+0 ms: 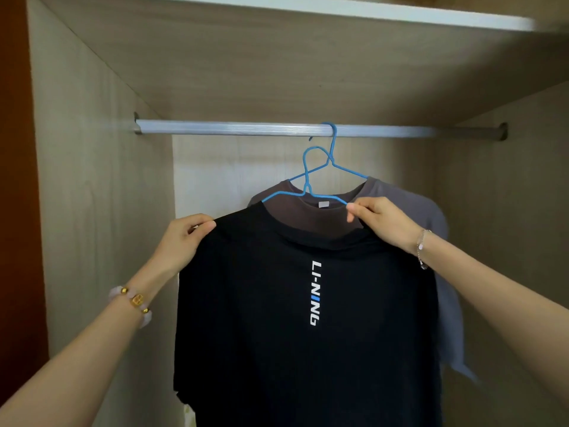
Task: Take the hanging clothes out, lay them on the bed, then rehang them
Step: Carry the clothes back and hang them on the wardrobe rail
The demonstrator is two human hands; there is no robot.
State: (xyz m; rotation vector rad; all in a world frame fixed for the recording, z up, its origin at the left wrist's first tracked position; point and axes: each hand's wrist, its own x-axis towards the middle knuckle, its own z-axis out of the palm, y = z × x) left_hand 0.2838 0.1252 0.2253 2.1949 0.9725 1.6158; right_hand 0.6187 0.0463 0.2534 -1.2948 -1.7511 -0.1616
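Note:
A black T-shirt [261, 318] with white lettering hangs on a blue wire hanger [305, 171] held in front of the wardrobe, its hook below the silver rail [231, 127]. My left hand [181, 238] pinches the shirt's left shoulder. My right hand [381, 223] pinches the right shoulder and the hanger's arm. Behind it a grey T-shirt [400, 201] hangs on a second blue hanger [334, 143], whose hook sits over the rail.
The wardrobe's beige side walls [92, 211] close in left and right, with a shelf board [308, 57] above the rail. The rail's left half is bare. A brown-red surface [15, 180] borders the far left.

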